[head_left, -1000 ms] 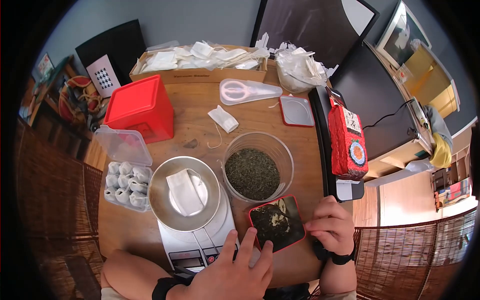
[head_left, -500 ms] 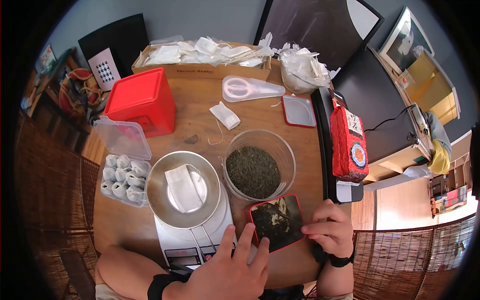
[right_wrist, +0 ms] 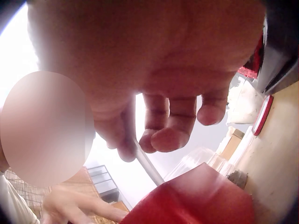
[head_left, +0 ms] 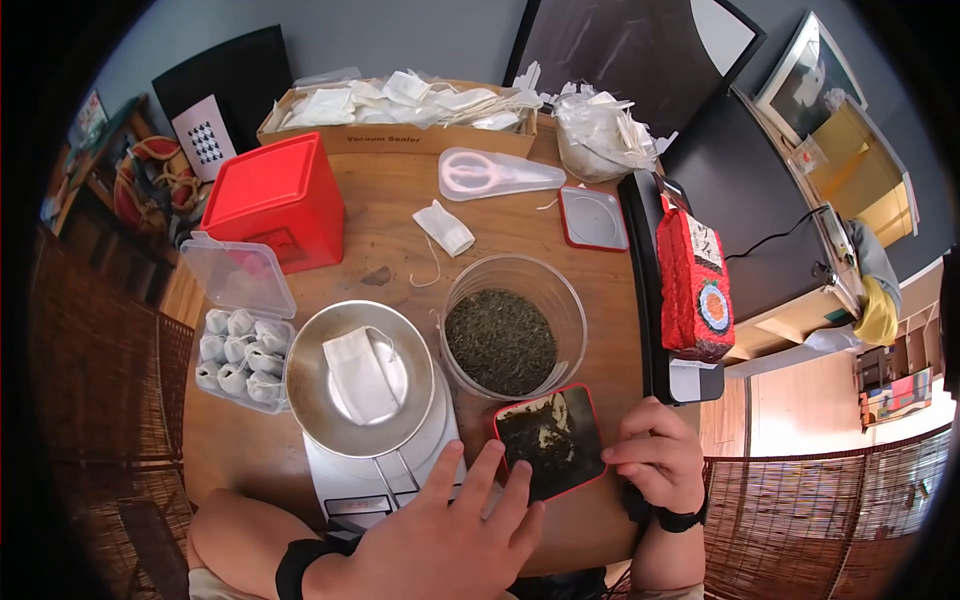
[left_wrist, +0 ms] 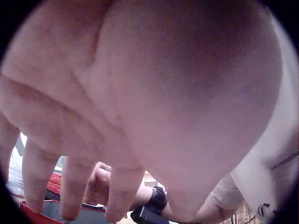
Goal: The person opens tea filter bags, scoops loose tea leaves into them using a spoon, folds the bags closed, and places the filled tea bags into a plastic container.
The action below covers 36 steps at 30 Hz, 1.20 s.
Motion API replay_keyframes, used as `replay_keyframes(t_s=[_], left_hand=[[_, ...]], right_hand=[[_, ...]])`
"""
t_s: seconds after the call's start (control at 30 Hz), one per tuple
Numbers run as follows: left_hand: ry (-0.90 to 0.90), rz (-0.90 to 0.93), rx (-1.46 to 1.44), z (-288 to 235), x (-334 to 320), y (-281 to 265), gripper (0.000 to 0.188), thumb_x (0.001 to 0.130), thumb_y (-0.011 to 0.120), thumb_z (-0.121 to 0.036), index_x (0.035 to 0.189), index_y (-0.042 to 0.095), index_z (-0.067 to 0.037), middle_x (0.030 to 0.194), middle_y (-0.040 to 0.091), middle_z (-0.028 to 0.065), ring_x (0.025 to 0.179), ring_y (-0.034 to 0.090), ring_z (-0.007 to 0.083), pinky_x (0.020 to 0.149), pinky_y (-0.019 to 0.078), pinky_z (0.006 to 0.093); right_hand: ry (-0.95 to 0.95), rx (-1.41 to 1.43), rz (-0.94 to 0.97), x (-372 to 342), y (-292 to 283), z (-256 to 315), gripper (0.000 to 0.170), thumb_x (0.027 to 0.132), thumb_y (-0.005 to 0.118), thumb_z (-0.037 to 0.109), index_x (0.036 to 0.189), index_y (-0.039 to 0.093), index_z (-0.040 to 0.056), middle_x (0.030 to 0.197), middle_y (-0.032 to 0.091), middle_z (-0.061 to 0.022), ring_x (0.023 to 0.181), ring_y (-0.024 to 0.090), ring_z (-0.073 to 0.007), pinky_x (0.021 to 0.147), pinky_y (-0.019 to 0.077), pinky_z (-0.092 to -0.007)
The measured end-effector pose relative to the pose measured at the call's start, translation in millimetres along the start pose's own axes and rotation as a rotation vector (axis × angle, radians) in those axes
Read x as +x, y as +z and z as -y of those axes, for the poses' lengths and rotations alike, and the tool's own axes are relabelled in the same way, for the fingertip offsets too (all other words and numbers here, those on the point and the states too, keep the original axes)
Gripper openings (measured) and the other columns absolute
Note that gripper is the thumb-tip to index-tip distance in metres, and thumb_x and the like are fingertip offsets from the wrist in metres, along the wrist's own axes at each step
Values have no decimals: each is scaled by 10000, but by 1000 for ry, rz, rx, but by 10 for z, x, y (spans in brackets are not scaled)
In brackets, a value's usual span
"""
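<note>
A square red-rimmed tin [head_left: 575,480] with dark loose tea leaves [head_left: 545,460] and pale patches of bare bottom lies at the front. My left hand [head_left: 450,525], palm down with fingers spread, has its fingertips at the tin's left rim. On the tin's right, my right hand [head_left: 662,462] pinches a slim metal handle [right_wrist: 148,165], like a spoon's, between thumb and fingers; it slants into the tin. Just behind stands a clear round tub [head_left: 575,300] of dark green leaves. A white tea bag [head_left: 362,378] rests in a metal pan [head_left: 305,400] on a white kitchen scale [head_left: 325,465].
Left stands a clear box [head_left: 245,280] of filled tea bags, a red canister [head_left: 275,200] behind it. Another bag [head_left: 443,228], cased scissors [head_left: 490,173] and a red-edged lid [head_left: 593,218] lie farther back. A cardboard box [head_left: 385,140] lines the back; a red packet [head_left: 693,285] is right.
The dark leaves in the tin have shifted about. My left hand has slid slightly forward and left along the rim; my right hand keeps its grip on the handle.
</note>
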<state>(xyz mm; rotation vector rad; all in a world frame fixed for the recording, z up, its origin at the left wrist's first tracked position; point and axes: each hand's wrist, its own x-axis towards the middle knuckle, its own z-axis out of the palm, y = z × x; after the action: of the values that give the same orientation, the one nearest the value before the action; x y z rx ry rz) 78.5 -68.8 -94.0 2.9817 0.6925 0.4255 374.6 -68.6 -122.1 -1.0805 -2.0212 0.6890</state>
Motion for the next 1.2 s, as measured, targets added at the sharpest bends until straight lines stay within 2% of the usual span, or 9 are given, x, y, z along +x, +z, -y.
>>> replay_keyframes(t_s=[0.2,0.47,0.63,0.73,0.8,0.93,1.0,1.13,1.2], left_hand=[[53,4,15,52,23,34,349,863,587,-292,1052,758,-54,1183,692,194,1168,648,439,941,519,626],[48,57,-24,50,40,-11,360,865,581,-285,1060,758,-40,1185,688,200,1181,634,460,929,522,630],[47,74,-40,40,61,-82,367,871,577,-285,1071,755,-34,1183,684,203,1213,611,471,920,530,626],[-26,203,-36,8,89,-164,410,900,608,-250,1216,697,-4,1315,636,173,1324,516,429,1046,473,547],[47,76,-42,55,49,-26,372,875,572,-285,1075,751,-28,1187,680,203,1220,604,478,910,539,620],[58,107,-56,42,61,-83,393,879,566,-291,1093,753,-20,1217,673,211,1244,582,507,907,538,643],[-33,213,-44,-7,104,-231,458,878,649,-287,1233,683,0,1314,636,168,1335,512,413,1045,482,526],[-33,215,-42,13,102,-196,477,869,680,-318,1223,686,1,1308,637,165,1336,508,413,1035,488,519],[36,34,-10,74,72,-93,309,856,591,-250,1036,730,-41,1082,679,152,1121,653,395,868,564,515]], right_hand=[[-27,-4,-23,13,2,25,218,822,806,157,1033,800,101,987,635,-54,854,594,-235,763,490,-356],[-30,100,129,57,5,24,217,827,804,137,1041,803,99,1009,662,-53,857,626,-224,740,509,-337],[5,115,29,4,-8,57,197,833,799,127,1027,805,92,994,659,-57,859,632,-226,745,504,-345],[31,72,-14,38,21,55,164,866,780,175,985,800,64,965,662,-73,816,625,-218,713,479,-345],[19,32,-2,51,28,40,196,900,761,225,951,795,39,937,665,-87,771,618,-212,676,458,-339],[-21,126,22,15,10,6,190,847,794,151,1010,793,54,965,653,-67,823,616,-228,728,489,-349],[-36,142,-15,-32,15,-28,191,860,787,168,1008,790,48,957,651,-70,808,611,-229,716,481,-346],[-73,139,-181,-77,42,-85,194,905,758,211,975,770,30,929,646,-86,763,595,-218,678,455,-339],[-86,137,-215,-67,46,-89,201,916,751,220,962,762,25,922,645,-92,751,592,-214,666,448,-338]])
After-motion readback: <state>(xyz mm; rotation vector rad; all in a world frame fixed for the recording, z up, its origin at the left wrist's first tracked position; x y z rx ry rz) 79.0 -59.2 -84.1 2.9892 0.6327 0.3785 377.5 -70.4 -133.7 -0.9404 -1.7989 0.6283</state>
